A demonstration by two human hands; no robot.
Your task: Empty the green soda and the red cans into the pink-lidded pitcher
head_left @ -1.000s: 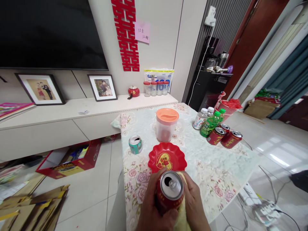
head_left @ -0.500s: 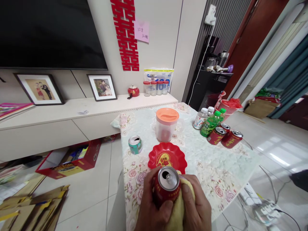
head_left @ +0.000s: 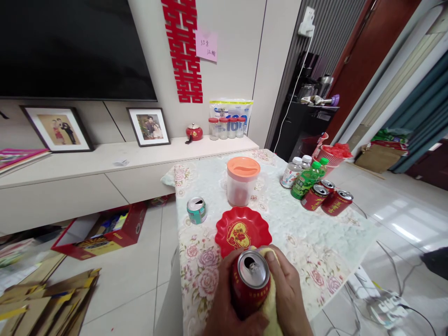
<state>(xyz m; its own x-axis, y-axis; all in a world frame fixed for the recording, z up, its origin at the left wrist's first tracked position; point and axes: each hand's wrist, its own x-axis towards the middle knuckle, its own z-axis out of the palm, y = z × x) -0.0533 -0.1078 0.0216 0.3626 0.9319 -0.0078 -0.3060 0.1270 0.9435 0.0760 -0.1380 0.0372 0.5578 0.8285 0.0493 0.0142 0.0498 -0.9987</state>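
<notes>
Wrapped around a red can (head_left: 250,284) with an opened silver top is my left hand (head_left: 227,298), low in the middle of the head view. My right hand (head_left: 289,291) grips a yellow cloth (head_left: 275,284) and presses it against the can's right side. The can is upright, tipped slightly. Just beyond my hands lies a red scalloped plate (head_left: 259,226) with a gold pattern, its near edge hidden by them. Behind the plate stands a clear container with an orange lid (head_left: 244,169). A small teal can (head_left: 196,211) stands to the left.
Several bottles, including a green one (head_left: 305,183), and red cans (head_left: 337,202) stand on the right of the flowered table (head_left: 290,219). Behind it, a white cabinet (head_left: 150,161) holds framed photos and jars. Cardboard (head_left: 52,303) and a red box (head_left: 129,228) lie on the floor at left.
Both hands, with the red can and the cloth, have shifted slightly right and down. More of the plate's pattern shows.
</notes>
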